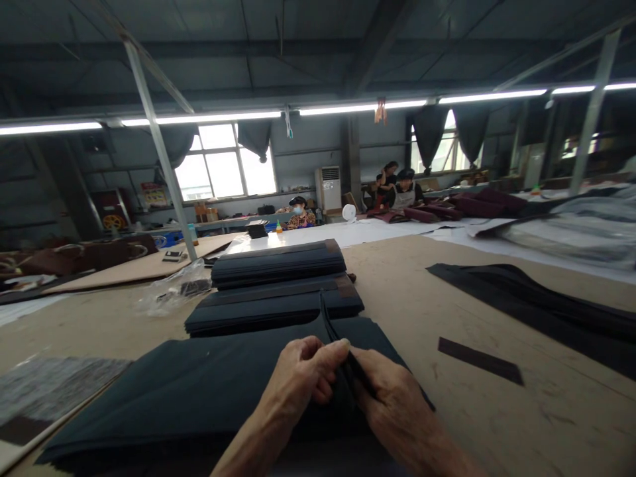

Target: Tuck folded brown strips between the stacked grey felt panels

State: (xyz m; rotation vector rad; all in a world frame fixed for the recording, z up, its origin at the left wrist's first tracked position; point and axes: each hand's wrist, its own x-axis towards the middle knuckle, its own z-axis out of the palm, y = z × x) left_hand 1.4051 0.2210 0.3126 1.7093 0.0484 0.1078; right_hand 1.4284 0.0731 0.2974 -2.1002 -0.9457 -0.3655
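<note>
A thick stack of dark green-blue fabric pieces point(199, 384) lies in front of me on the table. Between my two hands a fold of the dark fabric point(325, 321) stands up from the stack. My left hand point(303, 374) pinches this fabric, its thumb pressed near the upright fold. Close against it on the right, my right hand point(390, 391) is closed on the same fabric, with its fingertips partly hidden. How many layers are gripped cannot be made out. Behind are two more stacks, a middle one point(268, 308) and a far one point(278, 264), with brown strips on top.
A dark brown strip point(479, 360) and long black fabric point(536, 305) lie to the right on the tan table surface point(397, 285). Left are a clear plastic bag point(173, 291) and grey speckled material point(54, 391). A metal post point(159, 152) rises at left. Several people sit farther back.
</note>
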